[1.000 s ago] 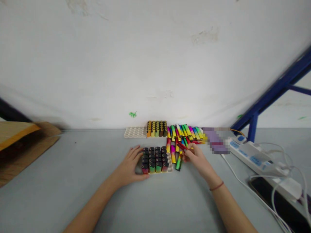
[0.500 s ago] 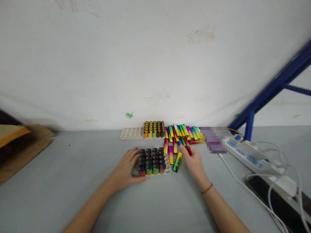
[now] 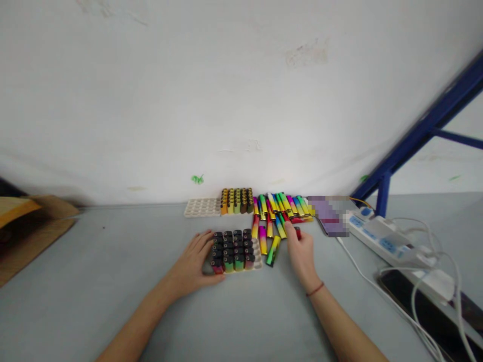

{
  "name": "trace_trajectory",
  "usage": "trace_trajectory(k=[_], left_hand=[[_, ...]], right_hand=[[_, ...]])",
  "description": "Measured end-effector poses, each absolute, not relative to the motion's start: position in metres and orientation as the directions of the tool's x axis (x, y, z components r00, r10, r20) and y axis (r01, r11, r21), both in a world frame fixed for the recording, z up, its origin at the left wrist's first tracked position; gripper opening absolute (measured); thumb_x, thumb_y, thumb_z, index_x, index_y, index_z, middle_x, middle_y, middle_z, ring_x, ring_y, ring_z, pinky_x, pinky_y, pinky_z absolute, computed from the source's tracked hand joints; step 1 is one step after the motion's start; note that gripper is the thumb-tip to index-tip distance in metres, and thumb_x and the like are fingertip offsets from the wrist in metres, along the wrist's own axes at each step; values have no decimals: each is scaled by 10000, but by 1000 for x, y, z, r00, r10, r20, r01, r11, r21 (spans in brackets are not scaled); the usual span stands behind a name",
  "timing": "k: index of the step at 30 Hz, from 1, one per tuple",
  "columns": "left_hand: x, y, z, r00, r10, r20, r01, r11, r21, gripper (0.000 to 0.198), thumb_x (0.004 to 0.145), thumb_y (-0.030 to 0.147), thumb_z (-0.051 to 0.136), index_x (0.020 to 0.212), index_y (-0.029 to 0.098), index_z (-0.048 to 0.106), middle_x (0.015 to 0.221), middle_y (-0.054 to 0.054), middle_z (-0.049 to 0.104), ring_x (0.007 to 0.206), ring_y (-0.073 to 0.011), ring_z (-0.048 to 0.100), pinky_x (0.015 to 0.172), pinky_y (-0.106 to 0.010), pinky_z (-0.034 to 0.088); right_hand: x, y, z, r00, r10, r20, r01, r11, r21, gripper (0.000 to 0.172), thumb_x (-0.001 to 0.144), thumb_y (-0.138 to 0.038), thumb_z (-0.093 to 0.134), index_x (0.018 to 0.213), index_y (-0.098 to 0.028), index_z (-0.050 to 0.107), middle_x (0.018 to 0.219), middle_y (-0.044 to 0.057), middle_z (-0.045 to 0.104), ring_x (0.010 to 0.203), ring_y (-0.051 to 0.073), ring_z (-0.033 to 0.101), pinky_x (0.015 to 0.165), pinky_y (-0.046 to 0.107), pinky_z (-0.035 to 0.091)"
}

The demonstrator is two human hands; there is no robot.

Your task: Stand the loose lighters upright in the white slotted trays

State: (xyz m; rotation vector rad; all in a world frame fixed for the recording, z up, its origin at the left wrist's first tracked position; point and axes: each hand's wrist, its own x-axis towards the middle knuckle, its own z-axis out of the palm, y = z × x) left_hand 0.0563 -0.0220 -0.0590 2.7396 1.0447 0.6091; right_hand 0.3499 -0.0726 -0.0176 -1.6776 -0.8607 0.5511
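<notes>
My left hand [image 3: 194, 264] is curved around the left end of a white tray [image 3: 257, 254], fingers at the far corner and thumb along the near edge. Rows of upright lighters [image 3: 234, 249] with black tops fill most of that tray; the column of cups on its right side holds none. To the right, my right hand [image 3: 302, 254] is closed on a red lighter [image 3: 298, 232], mostly hidden by the fingers. Beside it a green-and-yellow lighter [image 3: 273, 251] lies on the table, in front of a pile of loose, shiny multicoloured lighters [image 3: 281, 203].
Against the wall stand a white tray [image 3: 202, 207] with bare cups and a block of upright lighters [image 3: 237, 201]. A purple, partly blurred object [image 3: 328, 216], a power strip [image 3: 392, 246] with white cables and a dark phone-like slab [image 3: 407, 296] are at right. Brown cardboard [image 3: 41, 236] lies left.
My right hand has drawn slightly back from the pile with the red lighter, uncovering a blue-and-yellow one. My left hand stays at the tray. The whole view has shifted a little.
</notes>
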Motion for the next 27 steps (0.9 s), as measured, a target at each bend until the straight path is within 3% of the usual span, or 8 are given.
trace_trajectory(k=[8,16,22,25,27], left_hand=[[57,-22,-59,672,676,304,615,-737,279,751,714,600,700,1296,158,527,1392,-198,517,1298,-396,468,1101,-580,357],[57,-23,-57,669,672,318,606,-740,291,731,716,586,709,1292,170,540,1382,-179,529,1289,-386,478,1104,-568,362],[57,-23,-57,676,665,316,606,-746,274,741,736,609,682,1288,137,537,1374,-213,526,1282,-401,481,1087,-585,373],[57,-22,-58,673,671,311,609,-742,282,743,724,606,693,1294,157,536,1380,-195,530,1284,-392,483,1096,-577,364],[56,-22,-59,672,672,312,609,-741,284,746,715,607,700,1294,165,539,1382,-186,532,1284,-389,485,1102,-574,357]], right_hand=[[351,-72,-18,626,777,70,227,-95,-969,391,741,-494,486,511,-252,282,472,-55,216,484,95,235,437,258,172],[354,-71,-23,635,769,71,239,-108,-965,475,756,-569,524,507,-251,273,466,-60,221,478,90,237,430,256,176],[355,-69,-28,623,782,21,192,-127,-973,402,768,-501,485,514,-247,305,454,-60,257,456,95,260,435,258,190],[356,-69,-26,604,797,26,244,-154,-957,437,775,-547,484,509,-249,307,452,-57,267,462,103,278,441,262,206],[355,-70,-23,535,840,92,333,-110,-937,442,800,-580,486,550,-224,407,485,-41,357,496,123,354,459,261,274]])
